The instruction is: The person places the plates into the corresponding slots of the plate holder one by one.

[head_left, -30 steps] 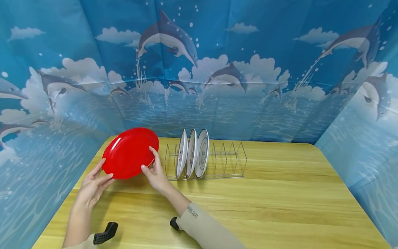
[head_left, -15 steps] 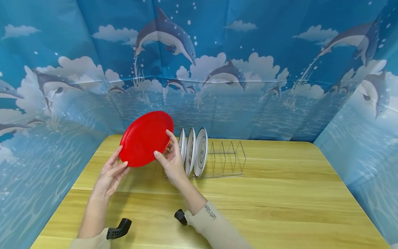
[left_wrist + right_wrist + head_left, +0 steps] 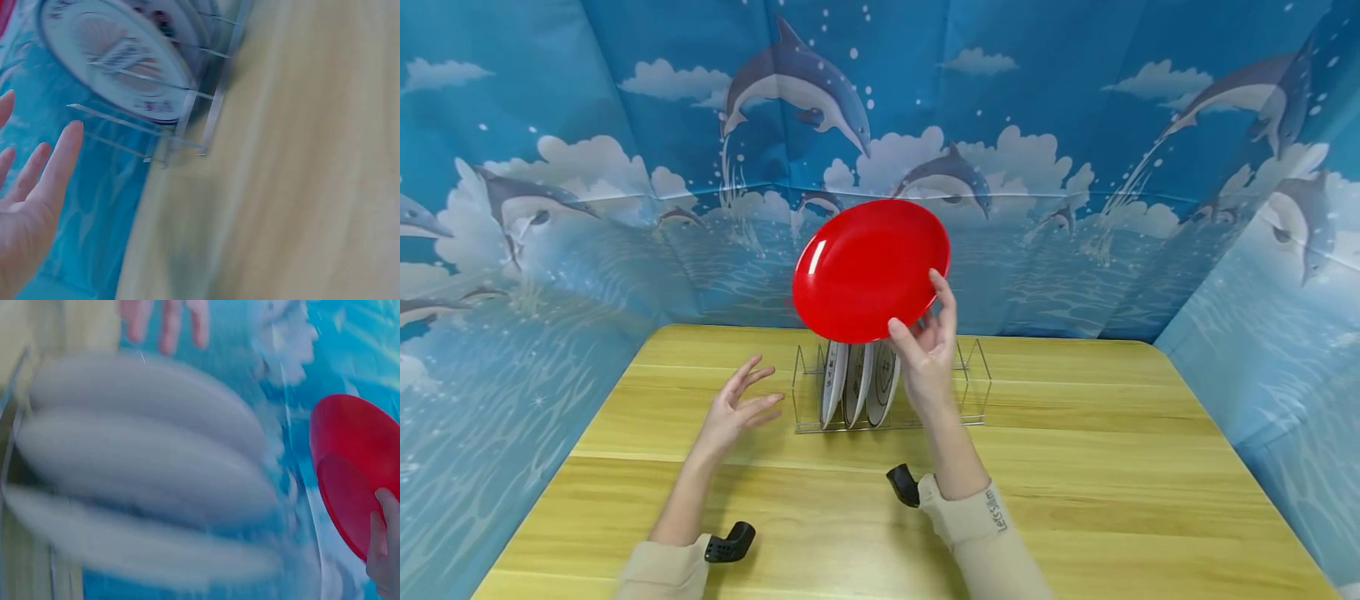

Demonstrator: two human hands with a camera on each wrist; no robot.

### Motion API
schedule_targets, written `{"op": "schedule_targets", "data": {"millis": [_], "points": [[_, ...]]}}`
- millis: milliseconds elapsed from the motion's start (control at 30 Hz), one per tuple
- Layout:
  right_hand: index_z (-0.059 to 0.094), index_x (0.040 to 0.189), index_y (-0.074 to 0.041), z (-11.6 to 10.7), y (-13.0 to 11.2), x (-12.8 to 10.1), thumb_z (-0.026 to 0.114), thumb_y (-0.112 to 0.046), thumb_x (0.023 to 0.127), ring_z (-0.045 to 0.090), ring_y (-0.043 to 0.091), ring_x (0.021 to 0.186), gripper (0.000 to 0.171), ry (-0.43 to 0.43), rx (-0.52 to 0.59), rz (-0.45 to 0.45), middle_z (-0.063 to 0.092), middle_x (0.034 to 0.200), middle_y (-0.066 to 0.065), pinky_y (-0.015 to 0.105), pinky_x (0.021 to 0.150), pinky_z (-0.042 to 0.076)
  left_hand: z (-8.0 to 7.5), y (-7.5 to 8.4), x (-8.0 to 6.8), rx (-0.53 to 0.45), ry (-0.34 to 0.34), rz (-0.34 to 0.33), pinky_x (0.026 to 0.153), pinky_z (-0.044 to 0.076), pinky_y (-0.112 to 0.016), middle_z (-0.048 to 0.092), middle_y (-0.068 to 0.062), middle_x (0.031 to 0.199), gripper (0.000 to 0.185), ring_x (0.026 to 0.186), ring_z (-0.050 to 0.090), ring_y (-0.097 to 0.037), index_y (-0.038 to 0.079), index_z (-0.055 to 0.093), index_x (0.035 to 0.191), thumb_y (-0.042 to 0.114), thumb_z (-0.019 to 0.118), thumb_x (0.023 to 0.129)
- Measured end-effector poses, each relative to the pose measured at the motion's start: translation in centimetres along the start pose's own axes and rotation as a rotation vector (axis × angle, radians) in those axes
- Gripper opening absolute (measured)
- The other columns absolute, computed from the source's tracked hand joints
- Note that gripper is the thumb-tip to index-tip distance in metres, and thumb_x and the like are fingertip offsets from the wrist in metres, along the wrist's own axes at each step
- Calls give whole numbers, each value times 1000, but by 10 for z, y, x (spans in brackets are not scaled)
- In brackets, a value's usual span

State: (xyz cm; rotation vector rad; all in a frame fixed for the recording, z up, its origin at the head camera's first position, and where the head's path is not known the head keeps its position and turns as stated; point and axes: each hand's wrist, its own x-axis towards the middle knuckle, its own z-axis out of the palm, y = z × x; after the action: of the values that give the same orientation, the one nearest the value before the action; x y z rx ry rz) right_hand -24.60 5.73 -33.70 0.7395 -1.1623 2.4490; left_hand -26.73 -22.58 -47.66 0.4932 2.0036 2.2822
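A red plate [image 3: 872,271] is up in the air above the wire dish rack [image 3: 955,421], its inner face toward the head camera. My right hand [image 3: 928,358] grips it by the lower right edge, thumb on the front and fingers behind. In the right wrist view the red plate [image 3: 350,469] shows its underside. My left hand [image 3: 737,408] holds nothing, fingers spread, left of the rack; the left wrist view shows this hand [image 3: 34,200] near the rack's end wires. Three white plates [image 3: 882,387] with printed patterns stand on edge in the rack's left part, their tops hidden behind the red plate.
The rack stands toward the back of a wooden table [image 3: 1075,467]. A blue curtain [image 3: 1060,125] printed with dolphins hangs behind the table and along both sides. Black wrist mounts [image 3: 730,542] stick out from both sleeves.
The red plate has moved right and up, from left of the rack to above it, carried by my right hand. My left hand has let go of it and stays lower left.
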Motion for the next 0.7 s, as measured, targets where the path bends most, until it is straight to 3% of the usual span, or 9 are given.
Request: {"op": "schedule_targets", "data": {"millis": [133,233,500,700], "points": [[28,139,-19,-26,-23,4,47,13,85,31,34,125,66,20,18,-62,27,139,16,36,84,50,28,17,-1,111,42,-46,82,49,-42,29,-24,140,75,103,57,-36,13,23,145,16,66,83],[28,139,-17,-45,-38,4,46,15,85,29,34,126,65,49,21,-95,27,140,16,36,84,50,41,23,2,162,66,-86,83,49,-43,36,-24,136,72,101,56,-40,11,27,143,13,66,83],[31,137,-12,-84,-66,-4,47,16,84,30,34,125,63,130,-54,-133,28,138,17,35,80,52,47,20,13,245,85,-111,81,48,-50,47,-29,124,63,95,58,-44,8,34,140,12,64,84],[34,137,-11,-102,-80,-13,47,14,85,39,28,118,59,143,-161,5,33,134,15,30,78,52,46,21,20,281,75,-124,76,50,-49,53,-29,113,58,88,59,-45,4,38,137,15,63,86]]}}
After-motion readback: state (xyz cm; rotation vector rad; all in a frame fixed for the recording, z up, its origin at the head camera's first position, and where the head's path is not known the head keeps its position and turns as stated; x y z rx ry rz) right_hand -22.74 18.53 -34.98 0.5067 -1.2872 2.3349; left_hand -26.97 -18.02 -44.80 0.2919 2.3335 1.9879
